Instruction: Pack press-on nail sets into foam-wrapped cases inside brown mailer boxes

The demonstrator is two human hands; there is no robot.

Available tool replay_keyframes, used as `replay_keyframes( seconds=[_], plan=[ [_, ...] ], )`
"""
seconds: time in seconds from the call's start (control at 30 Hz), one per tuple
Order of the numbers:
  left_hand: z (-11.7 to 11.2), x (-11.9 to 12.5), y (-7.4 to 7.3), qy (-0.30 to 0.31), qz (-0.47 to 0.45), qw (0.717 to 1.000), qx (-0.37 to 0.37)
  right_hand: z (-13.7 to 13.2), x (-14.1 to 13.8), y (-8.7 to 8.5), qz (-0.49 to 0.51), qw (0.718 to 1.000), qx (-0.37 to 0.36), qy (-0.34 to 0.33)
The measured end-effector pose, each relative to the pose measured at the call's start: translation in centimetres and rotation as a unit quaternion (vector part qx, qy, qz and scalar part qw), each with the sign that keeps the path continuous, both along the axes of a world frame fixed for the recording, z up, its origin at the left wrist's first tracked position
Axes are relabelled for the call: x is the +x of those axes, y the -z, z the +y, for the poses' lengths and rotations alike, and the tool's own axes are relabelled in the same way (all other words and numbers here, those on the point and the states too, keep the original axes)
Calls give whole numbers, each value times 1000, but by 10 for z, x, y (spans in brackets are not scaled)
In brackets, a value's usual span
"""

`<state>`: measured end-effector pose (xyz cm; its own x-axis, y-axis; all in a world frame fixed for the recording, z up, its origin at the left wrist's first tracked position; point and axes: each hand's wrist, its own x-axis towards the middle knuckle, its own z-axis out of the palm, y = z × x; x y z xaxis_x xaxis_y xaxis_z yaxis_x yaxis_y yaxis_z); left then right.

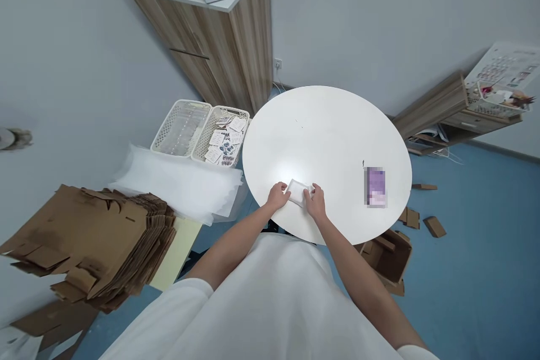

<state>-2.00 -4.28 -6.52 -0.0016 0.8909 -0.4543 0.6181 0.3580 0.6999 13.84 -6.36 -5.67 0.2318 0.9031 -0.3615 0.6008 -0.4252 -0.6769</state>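
Note:
Near the front edge of the round white table (324,129), both hands are at a small, flat, white, squarish packet (297,192). What it is made of, and whether anything lies inside, I cannot make out. My left hand (278,196) has its fingers bent at the packet's left edge. On the opposite side, my right hand (315,202) grips the right edge, its thumb on top. A blurred-out purple rectangle (376,187) lies toward the right side of the table.
To the left stand two white baskets, one with clear bags (180,129), one with printed cards (225,138). White sheets (181,180) and stacked flat cardboard (101,236) lie nearer. An open cardboard box (390,261) sits below right; a wood-grain cabinet (211,39) stands behind.

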Motion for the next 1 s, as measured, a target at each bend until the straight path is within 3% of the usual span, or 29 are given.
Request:
replay_keyframes(
  seconds=[0.23,0.43,0.63,0.8,1.0],
  plan=[
    [-9,-4,-4,-48,36,998,-24,-32,12,5,137,989,-52,37],
    [-12,3,-9,-65,69,995,-41,-24,0,8,128,988,-68,53],
    [-11,4,1,-62,17,998,4,-11,-11,14,136,989,-31,53],
    [6,-22,7,-117,-28,991,52,18,-41,13,158,987,-7,33],
    [52,-72,6,-166,-50,978,114,83,-104,12,147,989,17,0]
  ],
)
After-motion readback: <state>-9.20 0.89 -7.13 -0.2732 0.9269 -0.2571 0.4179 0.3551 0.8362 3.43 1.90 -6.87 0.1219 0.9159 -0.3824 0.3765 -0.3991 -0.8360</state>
